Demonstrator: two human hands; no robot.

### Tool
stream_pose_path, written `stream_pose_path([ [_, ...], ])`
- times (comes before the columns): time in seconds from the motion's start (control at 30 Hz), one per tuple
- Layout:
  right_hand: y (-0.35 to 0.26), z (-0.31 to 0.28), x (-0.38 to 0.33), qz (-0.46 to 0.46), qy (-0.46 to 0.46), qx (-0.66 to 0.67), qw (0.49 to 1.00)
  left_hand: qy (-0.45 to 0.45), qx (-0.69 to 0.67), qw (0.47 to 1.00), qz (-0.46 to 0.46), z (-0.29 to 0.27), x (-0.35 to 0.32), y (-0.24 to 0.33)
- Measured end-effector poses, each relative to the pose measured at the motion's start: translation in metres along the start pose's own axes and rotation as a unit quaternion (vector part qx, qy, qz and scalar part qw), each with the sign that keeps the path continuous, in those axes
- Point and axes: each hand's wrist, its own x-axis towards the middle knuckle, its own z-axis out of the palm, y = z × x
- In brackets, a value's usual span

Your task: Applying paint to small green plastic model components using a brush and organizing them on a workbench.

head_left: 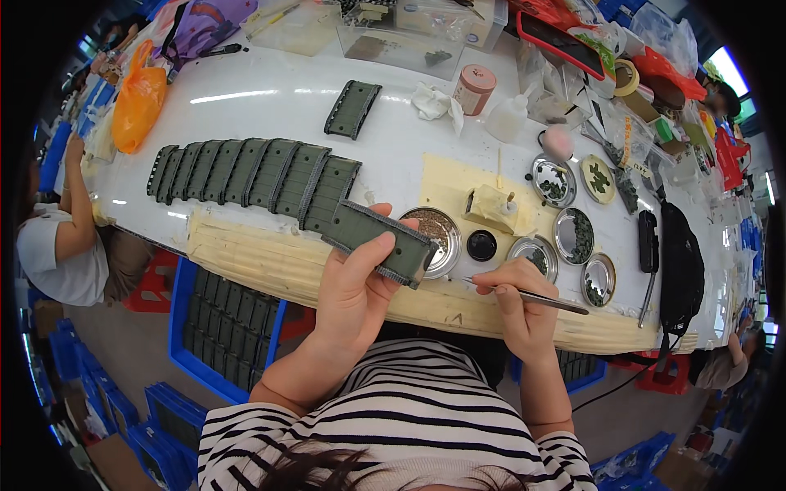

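Note:
My left hand grips a dark green rectangular panel with a ribbed edge, thumb on its face, tilted above the table's padded front edge. In my right hand is a pair of metal tweezers, its tip pointing left toward the panel; whether the tip holds anything is too small to tell. Just beyond the panel sits a round metal dish of small brownish parts. Beside it is a small black round pot. A metal dish of green pieces stands beyond my right hand.
An overlapping row of similar green panels lies at left, with one separate panel farther back. More dishes, such as one with green bits, stand at right near a black pouch. A blue crate of panels sits below the table.

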Motion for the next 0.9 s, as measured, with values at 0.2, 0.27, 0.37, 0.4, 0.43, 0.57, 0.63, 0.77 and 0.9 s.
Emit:
stream_pose_path([
  [0.2,-0.001,0.003,0.006,-0.01,-0.045,-0.097,0.994,-0.01,0.013,1.0,0.019,-0.006,-0.001,0.003],
  [0.27,0.0,0.005,0.007,-0.018,-0.045,-0.098,0.994,-0.009,0.016,1.0,0.026,-0.007,-0.001,0.003],
  [0.37,-0.001,0.008,0.007,-0.017,-0.049,-0.107,0.993,-0.001,0.015,0.999,0.029,-0.006,-0.002,0.006],
  [0.4,-0.001,0.008,0.008,-0.015,-0.053,-0.11,0.992,0.004,0.015,0.999,0.029,-0.006,-0.003,0.007],
  [0.43,-0.002,0.008,0.008,-0.013,-0.056,-0.114,0.992,0.008,0.015,0.999,0.029,-0.005,-0.003,0.008],
  [0.57,-0.001,0.008,0.008,-0.013,-0.059,-0.117,0.991,0.02,0.022,0.999,0.031,-0.005,-0.002,0.007],
  [0.63,0.0,0.007,0.007,-0.009,-0.04,-0.089,0.995,0.005,0.035,0.999,0.028,-0.006,-0.002,0.008],
  [0.77,-0.003,0.0,0.005,-0.022,0.024,-0.01,0.999,-0.018,0.051,0.999,-0.005,-0.005,-0.004,0.009],
  [0.9,-0.005,-0.002,0.006,-0.087,0.064,0.027,0.994,-0.103,0.138,0.984,0.054,0.008,-0.011,0.003],
])
